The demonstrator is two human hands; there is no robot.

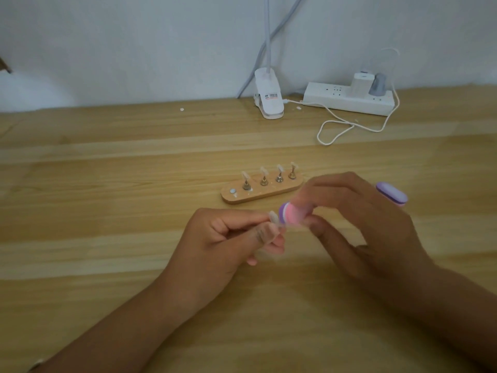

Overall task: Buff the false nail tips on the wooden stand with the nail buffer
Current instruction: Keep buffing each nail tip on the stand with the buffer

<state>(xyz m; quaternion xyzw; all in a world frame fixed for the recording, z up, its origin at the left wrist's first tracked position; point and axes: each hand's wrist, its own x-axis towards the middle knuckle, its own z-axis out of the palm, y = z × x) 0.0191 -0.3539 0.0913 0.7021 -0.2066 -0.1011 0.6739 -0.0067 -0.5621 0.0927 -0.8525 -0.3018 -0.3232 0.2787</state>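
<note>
A wooden stand (269, 193) lies on the table just beyond my hands. Several small metal holders stand on it, each with a clear false nail tip (263, 172); its leftmost spot shows only a bare round magnet (233, 190). My left hand (228, 238) pinches one clear nail tip (273, 218) on its holder, lifted off the stand. My right hand (357, 219) grips a pink and purple nail buffer (290, 214), whose blurred end touches that tip.
A second purple buffer block (391, 193) lies right of my right hand. At the table's back stand a white clip lamp (269, 96), a white power strip (349, 99) with plugs, and a looping white cable (338, 127). A wall rises behind.
</note>
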